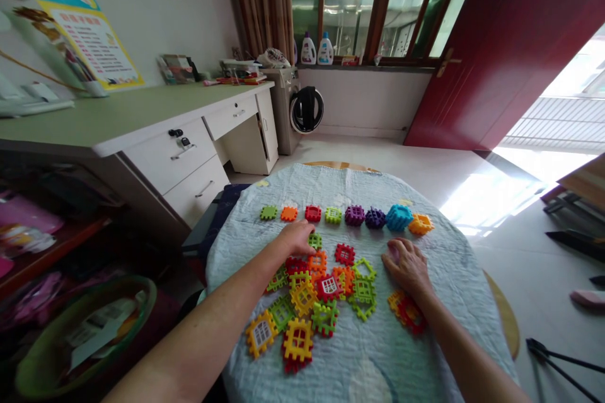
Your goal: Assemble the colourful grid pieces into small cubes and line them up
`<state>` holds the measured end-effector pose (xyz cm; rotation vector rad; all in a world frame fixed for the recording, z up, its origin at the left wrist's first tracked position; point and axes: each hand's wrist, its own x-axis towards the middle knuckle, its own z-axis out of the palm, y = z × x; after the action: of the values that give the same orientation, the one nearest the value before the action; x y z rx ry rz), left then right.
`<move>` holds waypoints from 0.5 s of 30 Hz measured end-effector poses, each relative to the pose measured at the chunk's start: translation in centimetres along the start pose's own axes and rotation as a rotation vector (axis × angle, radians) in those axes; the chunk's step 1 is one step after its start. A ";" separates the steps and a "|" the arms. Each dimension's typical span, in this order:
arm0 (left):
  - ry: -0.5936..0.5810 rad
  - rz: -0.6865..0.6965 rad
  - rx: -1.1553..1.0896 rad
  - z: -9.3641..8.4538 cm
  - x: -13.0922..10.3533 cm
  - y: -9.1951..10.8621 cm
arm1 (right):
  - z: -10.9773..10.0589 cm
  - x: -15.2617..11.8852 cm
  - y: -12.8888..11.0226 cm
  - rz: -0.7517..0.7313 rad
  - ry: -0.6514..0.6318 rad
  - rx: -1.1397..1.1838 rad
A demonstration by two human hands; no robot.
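My left hand (299,237) reaches to the near side of the row, its thumb and fingers closed about the edge of a green window-shaped building block (315,241). Just below it lies a loose pile of red, orange, yellow and green blocks, among them a yellow block (303,298) and a red one with a white window (328,288). On the cloth to the right rests my right hand (409,266), fingers loosely bent and apart from the thumb, with no block visible in it. Red and orange blocks (410,315) lie beside its wrist.
Across the round table's blue cloth (454,302) runs a row of blocks sorted by colour, including a purple stack (354,215), a blue stack (399,217) and a yellow-orange stack (420,223). A desk (142,114) stands left, and a basket (142,302) sits at lower left.
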<state>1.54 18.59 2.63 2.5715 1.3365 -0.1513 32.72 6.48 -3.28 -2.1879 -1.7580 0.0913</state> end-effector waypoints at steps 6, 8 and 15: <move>-0.035 0.009 0.091 -0.5 0.5 0.8 | 0.3 0.0 0.3 -0.005 0.002 -0.016; -0.006 0.031 0.096 -0.4 0.2 0.4 | 0.5 0.1 0.6 -0.003 0.007 -0.019; 0.250 -0.035 -0.007 -1.5 -3.0 -8.0 | 1.1 0.2 1.3 -0.029 0.032 -0.030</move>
<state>-6.77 21.10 3.41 2.6303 1.4620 0.1744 33.67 6.71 -4.70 -2.1713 -1.7844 0.0229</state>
